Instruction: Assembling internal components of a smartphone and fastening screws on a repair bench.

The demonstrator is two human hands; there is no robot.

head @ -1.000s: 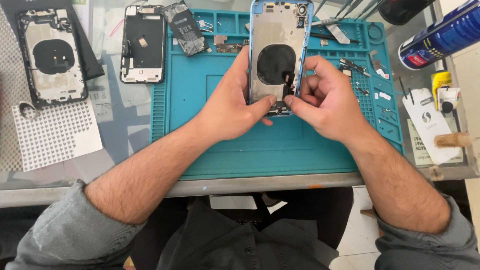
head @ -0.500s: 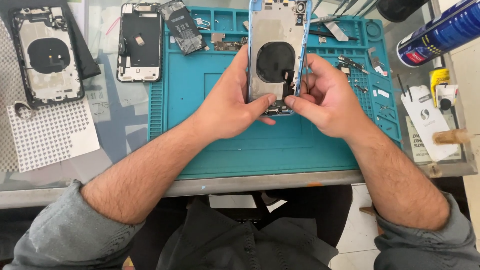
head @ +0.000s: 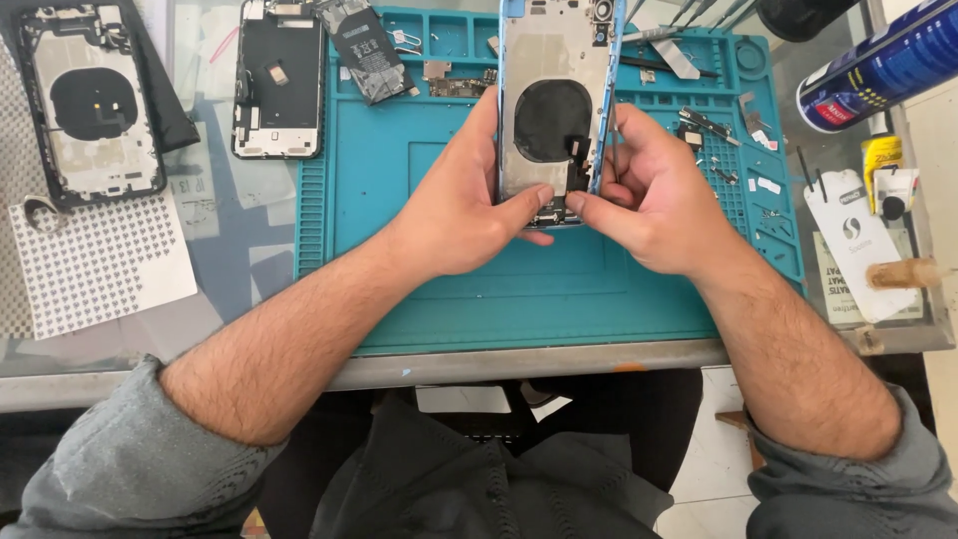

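Note:
An opened blue-framed phone housing [head: 559,90] with a round black coil inside lies over the teal work mat [head: 449,279]. My left hand [head: 459,205] grips its lower left edge, thumb pressing on the bottom end. Gripping the lower right edge is my right hand [head: 654,200], whose thumb and forefinger pinch a small dark part [head: 577,178] at the housing's bottom. Both thumbs nearly meet there.
A second open phone housing [head: 95,110] lies far left, above a dotted white sheet [head: 100,265]. A detached screen [head: 281,85] and a black battery [head: 364,50] sit at upper left. Small screws and parts [head: 718,130] scatter on the mat's right. A blue spray can [head: 878,65] lies at right.
Both hands stay on the blue housing with only slight finger shifts at its bottom end. The view has drifted a little.

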